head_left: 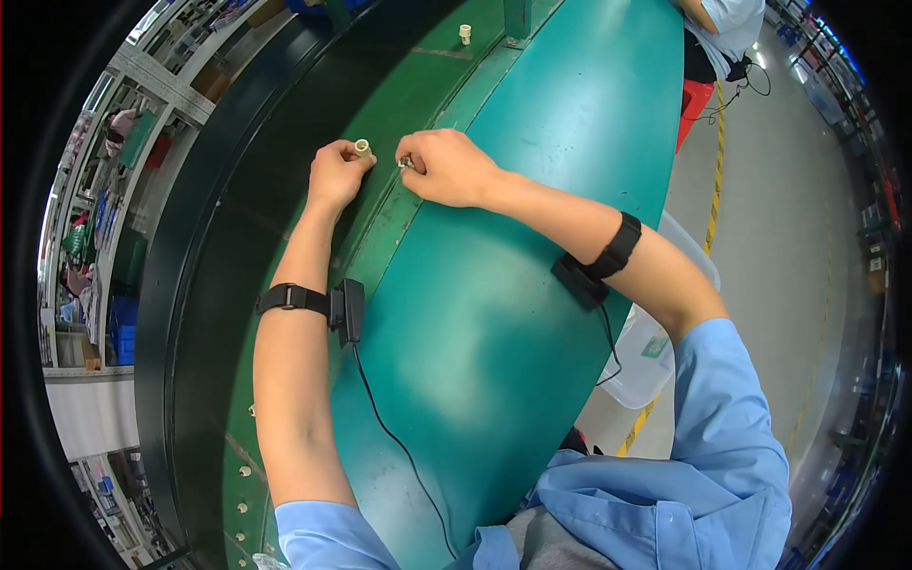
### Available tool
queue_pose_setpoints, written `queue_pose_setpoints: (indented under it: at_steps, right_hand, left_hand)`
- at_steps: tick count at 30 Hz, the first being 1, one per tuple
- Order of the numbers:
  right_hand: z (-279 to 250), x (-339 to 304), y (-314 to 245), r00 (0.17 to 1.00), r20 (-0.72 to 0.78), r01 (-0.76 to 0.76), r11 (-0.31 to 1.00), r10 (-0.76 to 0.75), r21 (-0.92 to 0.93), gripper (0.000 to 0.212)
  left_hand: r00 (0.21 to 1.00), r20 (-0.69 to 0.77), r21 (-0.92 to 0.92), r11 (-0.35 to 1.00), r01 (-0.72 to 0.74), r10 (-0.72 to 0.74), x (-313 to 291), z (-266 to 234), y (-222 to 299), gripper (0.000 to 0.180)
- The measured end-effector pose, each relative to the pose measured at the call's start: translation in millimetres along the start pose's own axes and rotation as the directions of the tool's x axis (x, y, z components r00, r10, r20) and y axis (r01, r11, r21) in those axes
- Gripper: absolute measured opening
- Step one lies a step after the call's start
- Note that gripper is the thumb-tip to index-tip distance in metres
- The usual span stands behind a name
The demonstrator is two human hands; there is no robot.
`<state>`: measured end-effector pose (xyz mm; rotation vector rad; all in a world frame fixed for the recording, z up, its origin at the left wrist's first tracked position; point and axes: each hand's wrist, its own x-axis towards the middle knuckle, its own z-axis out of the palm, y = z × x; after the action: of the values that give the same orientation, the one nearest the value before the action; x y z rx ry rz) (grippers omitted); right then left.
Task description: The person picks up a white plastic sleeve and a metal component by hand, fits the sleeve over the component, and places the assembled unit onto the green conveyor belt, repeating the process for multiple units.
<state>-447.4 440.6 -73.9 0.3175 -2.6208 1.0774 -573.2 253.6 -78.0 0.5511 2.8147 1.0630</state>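
Observation:
My left hand (337, 176) reaches over the dark green strip of the bench, its fingers pinching a small cream-coloured hollow cylindrical fitting (362, 147) with the open end up. Just to its right, my right hand (448, 169) is closed on a small shiny metal piece (407, 162), mostly covered by the fingers. The two parts are apart. Farther off on the green strip stands another pale cylindrical fitting (465, 34). Several small pale parts (244, 471) lie in a row beside my left forearm.
A raised green rail (375, 233) divides the strip from the teal bench top (456, 332). Black strapped devices (350, 312) with cables sit on both forearms. A clear plastic bin (646, 356) is at the right. Another person (730, 28) sits at the far right; shelves (123, 123) line the left.

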Motion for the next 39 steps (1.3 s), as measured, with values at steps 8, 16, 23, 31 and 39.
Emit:
queue_pose_setpoints:
  at_steps: [8, 16, 23, 31, 39]
  right_hand:
    - [-17.3, -17.3, -28.2, 0.998, -0.062, -0.013, 0.978, 0.027, 0.21, 0.022]
    - [3.9, -85.0, -200.2, 0.908, 0.339, -0.08, 0.692, -0.246, 0.717, 0.019]
    - [93.1, -182.3, -385.7, 0.467, 0.576, 0.214, 0.718, -0.671, 0.663, 0.017]
    - [316.5, -336.7, -584.6, -0.041, 0.532, 0.629, 0.392, -0.846, 0.672, 0.025]
    - [446.0, -401.6, -654.5, 0.336, 0.368, 0.624, 0.497, -0.867, 0.603, 0.025]
  left_hand:
    - [0.936, -0.294, 0.18, 0.973, -0.144, 0.193, -35.0, -26.8, -0.7, 0.043]
    - [0.865, -0.372, 0.018, 0.934, -0.358, 0.338, -334.0, -104.3, 64.8, 0.039]
    - [0.656, -0.754, 0.044, 0.992, 0.114, -0.042, -610.1, -129.3, 31.2, 0.026]
    - [0.009, -0.968, -0.247, 0.961, 0.126, -0.25, -838.7, -85.4, 12.5, 0.028]
    - [-0.267, -0.86, -0.503, 0.813, 0.293, -0.436, -872.5, -57.7, 20.1, 0.036]
